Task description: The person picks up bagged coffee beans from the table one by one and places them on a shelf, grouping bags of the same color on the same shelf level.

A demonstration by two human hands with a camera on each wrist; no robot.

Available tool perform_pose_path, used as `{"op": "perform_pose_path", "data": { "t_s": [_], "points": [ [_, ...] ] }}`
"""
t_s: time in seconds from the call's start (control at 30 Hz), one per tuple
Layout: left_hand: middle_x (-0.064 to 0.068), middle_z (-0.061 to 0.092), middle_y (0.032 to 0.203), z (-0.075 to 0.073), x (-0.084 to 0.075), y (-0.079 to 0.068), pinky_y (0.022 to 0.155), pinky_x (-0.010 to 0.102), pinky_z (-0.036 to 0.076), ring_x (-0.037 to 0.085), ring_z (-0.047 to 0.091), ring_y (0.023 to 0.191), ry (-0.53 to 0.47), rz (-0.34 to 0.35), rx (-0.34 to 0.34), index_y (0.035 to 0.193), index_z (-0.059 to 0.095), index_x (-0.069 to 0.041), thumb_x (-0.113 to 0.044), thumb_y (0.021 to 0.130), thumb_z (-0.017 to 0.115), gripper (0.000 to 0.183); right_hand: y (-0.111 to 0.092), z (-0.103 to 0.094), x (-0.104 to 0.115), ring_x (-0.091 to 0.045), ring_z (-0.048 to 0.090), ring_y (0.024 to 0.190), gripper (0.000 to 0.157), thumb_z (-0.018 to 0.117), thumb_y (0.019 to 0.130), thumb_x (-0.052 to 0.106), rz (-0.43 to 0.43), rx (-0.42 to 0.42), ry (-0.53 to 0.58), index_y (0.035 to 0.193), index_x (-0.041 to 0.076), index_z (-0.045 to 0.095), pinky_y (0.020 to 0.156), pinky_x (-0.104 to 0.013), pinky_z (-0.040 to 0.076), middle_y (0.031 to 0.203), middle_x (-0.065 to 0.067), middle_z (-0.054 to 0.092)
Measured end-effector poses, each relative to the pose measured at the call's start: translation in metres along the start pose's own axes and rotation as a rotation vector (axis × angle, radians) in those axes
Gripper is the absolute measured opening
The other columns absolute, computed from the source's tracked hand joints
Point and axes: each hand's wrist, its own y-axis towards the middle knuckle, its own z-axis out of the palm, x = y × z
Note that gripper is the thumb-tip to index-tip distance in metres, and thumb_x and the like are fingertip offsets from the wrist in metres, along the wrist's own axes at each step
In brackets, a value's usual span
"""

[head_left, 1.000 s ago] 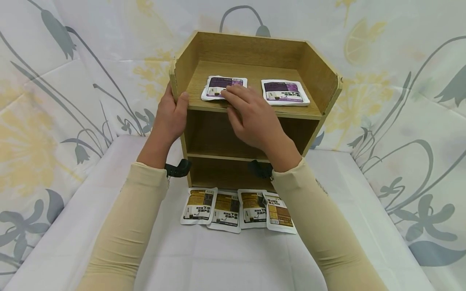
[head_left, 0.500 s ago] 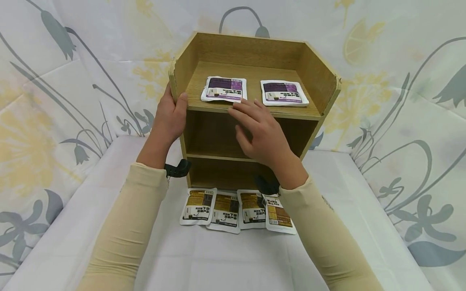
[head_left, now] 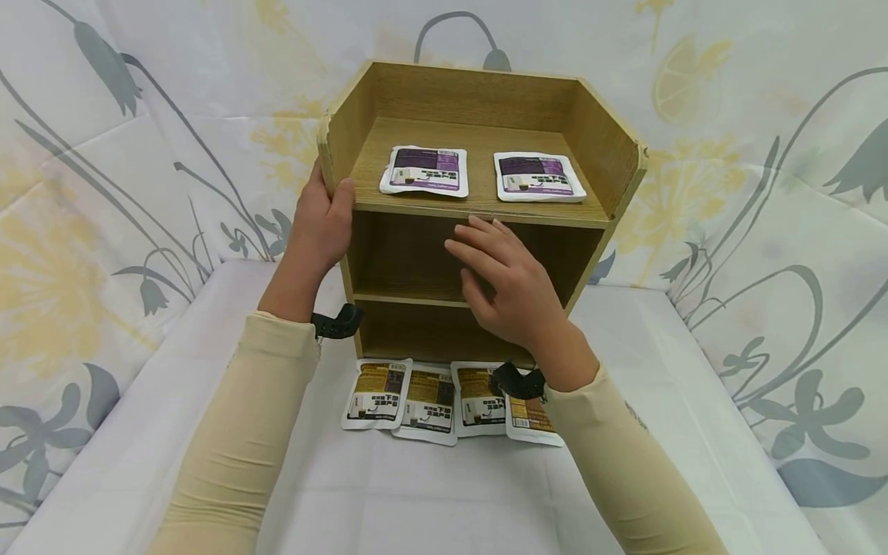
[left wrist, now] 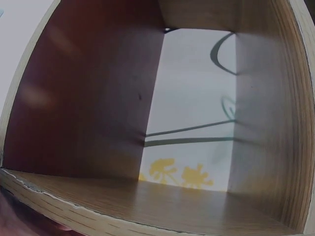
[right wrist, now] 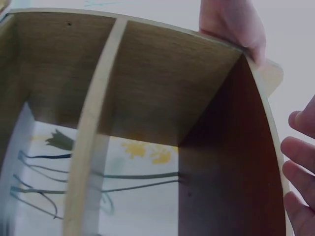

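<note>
A small wooden shelf unit [head_left: 479, 96] stands upright in the head view. My left hand [head_left: 321, 227] grips its left side panel near the top board, thumb in front and the other fingers partly hidden behind the panel. Two purple-and-white pouches, a left one [head_left: 425, 171] and a right one [head_left: 539, 177], lie flat side by side on the top board. My right hand [head_left: 512, 285] hovers in front of the middle compartment, fingers loosely extended and holding nothing. In the right wrist view, the right hand's fingers [right wrist: 300, 162] show at the edge, beside the shelf's board.
Several brown-and-white pouches [head_left: 375, 393] lie in a row on the white cloth [head_left: 430, 501] at the shelf's foot. The left wrist view looks into an open-backed compartment [left wrist: 83, 98]. Flower-patterned cloth [head_left: 763, 177] hangs behind and at both sides.
My right hand has drawn back from the left purple pouch, moving down and to the right, away from the top board. The left hand keeps its grip on the side panel.
</note>
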Motion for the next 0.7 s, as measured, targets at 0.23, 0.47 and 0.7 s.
{"op": "perform_pose_path", "data": {
  "t_s": [0.23, 0.47, 0.7],
  "points": [
    [0.017, 0.047, 0.141, 0.001, 0.000, 0.000, 0.107, 0.049, 0.038, 0.030, 0.048, 0.126, -0.012, -0.009, 0.004, 0.147, 0.031, -0.014, -0.032, 0.100, 0.032, 0.051, -0.023, 0.001, -0.002, -0.033, 0.053, 0.127, 0.034, 0.062, 0.087, 0.005, 0.043, 0.033, -0.003, 0.121, 0.003, 0.067, 0.111, -0.047, 0.037, 0.126, -0.017, 0.064],
    [0.017, 0.046, 0.140, 0.001, 0.000, -0.001, 0.106, 0.050, 0.038, 0.031, 0.048, 0.124, -0.036, -0.007, 0.014, 0.147, 0.032, -0.014, -0.031, 0.099, 0.030, 0.051, -0.046, 0.001, -0.005, -0.033, 0.052, 0.128, 0.035, 0.063, 0.087, 0.006, 0.091, 0.085, -0.004, 0.122, 0.004, 0.067, 0.110, -0.048, 0.038, 0.127, -0.017, 0.063],
    [0.017, 0.047, 0.140, 0.000, 0.000, 0.000, 0.105, 0.050, 0.039, 0.031, 0.048, 0.123, -0.045, -0.004, 0.018, 0.146, 0.032, -0.014, -0.031, 0.099, 0.030, 0.050, -0.066, 0.000, -0.008, -0.032, 0.049, 0.131, 0.037, 0.063, 0.088, 0.010, 0.155, 0.195, -0.005, 0.124, 0.006, 0.065, 0.111, -0.047, 0.036, 0.130, -0.014, 0.061]
  ]
}}
